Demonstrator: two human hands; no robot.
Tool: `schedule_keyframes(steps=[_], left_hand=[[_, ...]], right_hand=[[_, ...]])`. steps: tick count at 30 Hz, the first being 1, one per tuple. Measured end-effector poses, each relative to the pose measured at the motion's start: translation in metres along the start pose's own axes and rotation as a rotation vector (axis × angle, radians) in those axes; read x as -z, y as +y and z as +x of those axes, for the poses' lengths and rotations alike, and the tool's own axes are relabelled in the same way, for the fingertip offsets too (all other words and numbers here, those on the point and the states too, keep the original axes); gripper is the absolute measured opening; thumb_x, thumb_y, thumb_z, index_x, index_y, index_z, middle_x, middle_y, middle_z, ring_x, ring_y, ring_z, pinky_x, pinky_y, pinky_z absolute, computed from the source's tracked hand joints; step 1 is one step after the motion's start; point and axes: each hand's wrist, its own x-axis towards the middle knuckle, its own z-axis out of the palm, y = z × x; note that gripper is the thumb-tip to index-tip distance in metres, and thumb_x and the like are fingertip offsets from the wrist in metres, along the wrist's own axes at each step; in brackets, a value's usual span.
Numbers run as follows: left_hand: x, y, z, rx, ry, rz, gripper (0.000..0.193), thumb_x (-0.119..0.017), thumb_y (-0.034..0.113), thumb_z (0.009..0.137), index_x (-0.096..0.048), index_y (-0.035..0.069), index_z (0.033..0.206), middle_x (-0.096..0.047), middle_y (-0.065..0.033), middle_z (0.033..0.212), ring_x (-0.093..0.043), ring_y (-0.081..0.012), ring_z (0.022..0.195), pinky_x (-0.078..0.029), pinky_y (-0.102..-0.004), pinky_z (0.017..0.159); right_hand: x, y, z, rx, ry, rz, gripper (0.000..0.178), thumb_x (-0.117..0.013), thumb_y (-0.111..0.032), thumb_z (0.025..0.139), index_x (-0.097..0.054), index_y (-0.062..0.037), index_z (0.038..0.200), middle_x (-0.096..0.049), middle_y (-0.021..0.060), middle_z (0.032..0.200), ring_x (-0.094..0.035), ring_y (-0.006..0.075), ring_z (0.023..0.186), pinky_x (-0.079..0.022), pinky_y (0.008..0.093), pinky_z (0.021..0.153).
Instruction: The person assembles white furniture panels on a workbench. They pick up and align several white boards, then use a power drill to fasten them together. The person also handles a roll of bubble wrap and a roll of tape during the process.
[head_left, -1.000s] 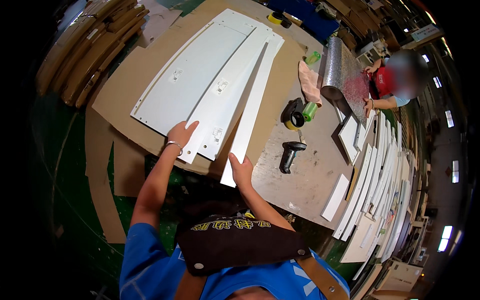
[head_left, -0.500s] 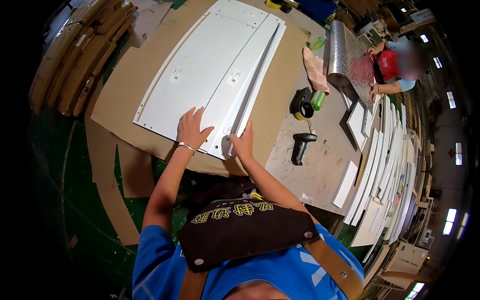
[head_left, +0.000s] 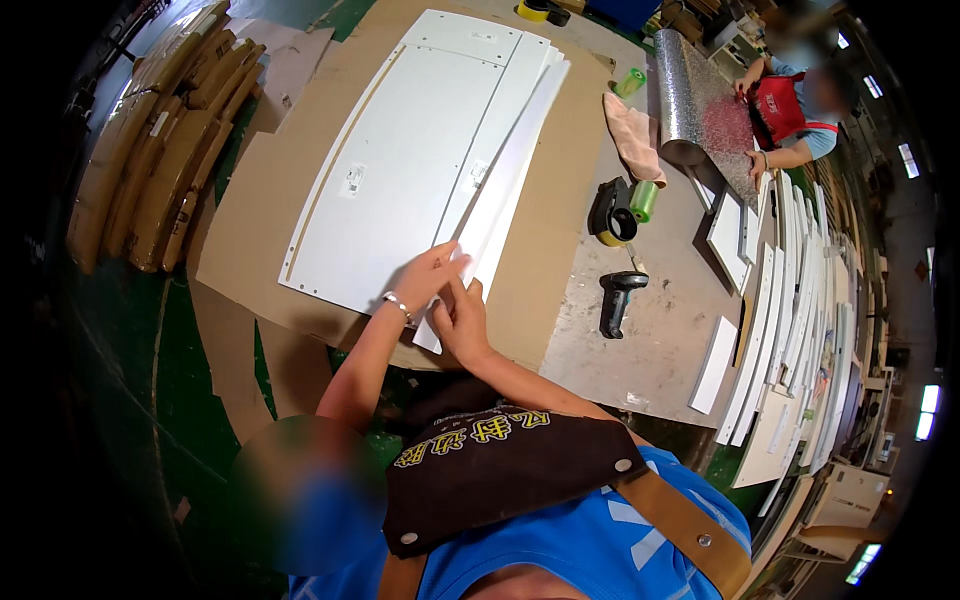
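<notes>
A stack of white panels (head_left: 375,220) with small labels lies on brown cardboard. Along its right side a long, narrow white panel (head_left: 508,185) rests at a slant, overlapping the stack, its near end reaching past the stack's near edge. My left hand (head_left: 428,272) lies across the near part of this narrow panel, fingers stretched out to the right. Just below it, my right hand (head_left: 462,325) grips the narrow panel's right edge, thumb pointing up. The two hands nearly touch, and some fingertips are hidden.
Right of the cardboard (head_left: 570,170) lie a barcode scanner (head_left: 620,300), a tape dispenser (head_left: 612,215), green tape rolls (head_left: 645,200) and a pink cloth (head_left: 632,140). A co-worker in a red apron (head_left: 780,110) handles bubble wrap (head_left: 685,100). White boards (head_left: 775,320) stand far right; wrapped bundles (head_left: 150,160) stand left.
My left hand has moved right, off the wide panel and onto the narrow one. The narrow panel has turned to show its broad white face, and its near end has come towards me.
</notes>
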Motion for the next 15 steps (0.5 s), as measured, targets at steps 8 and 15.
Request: schedule_keyframes(steps=[8, 15], left_hand=[[-0.014, -0.02, 0.045, 0.084, 0.037, 0.053, 0.073, -0.071, 0.022, 0.072, -0.035, -0.005, 0.13, -0.057, -0.0205, 0.107, -0.055, -0.0251, 0.096, -0.046, -0.0333, 0.082], [0.064, -0.042, 0.072, -0.07, 0.052, 0.222, 0.044, -0.068, 0.017, 0.07, -0.054, -0.004, 0.106, -0.062, -0.0144, 0.092, -0.059, -0.0235, 0.077, -0.047, -0.0308, 0.067]], right_hand=[[0.012, -0.007, 0.019, 0.063, -0.156, -0.316, 0.06, -0.061, -0.009, 0.074, -0.037, 0.0025, 0.128, -0.045, 0.0323, 0.108, -0.05, 0.0425, 0.085, -0.043, 0.0474, 0.072], [0.028, 0.006, 0.019, 0.289, -0.136, -0.224, 0.069, -0.064, -0.032, 0.077, -0.034, -0.0014, 0.132, -0.042, 0.0233, 0.128, -0.041, 0.0363, 0.118, -0.031, 0.0432, 0.098]])
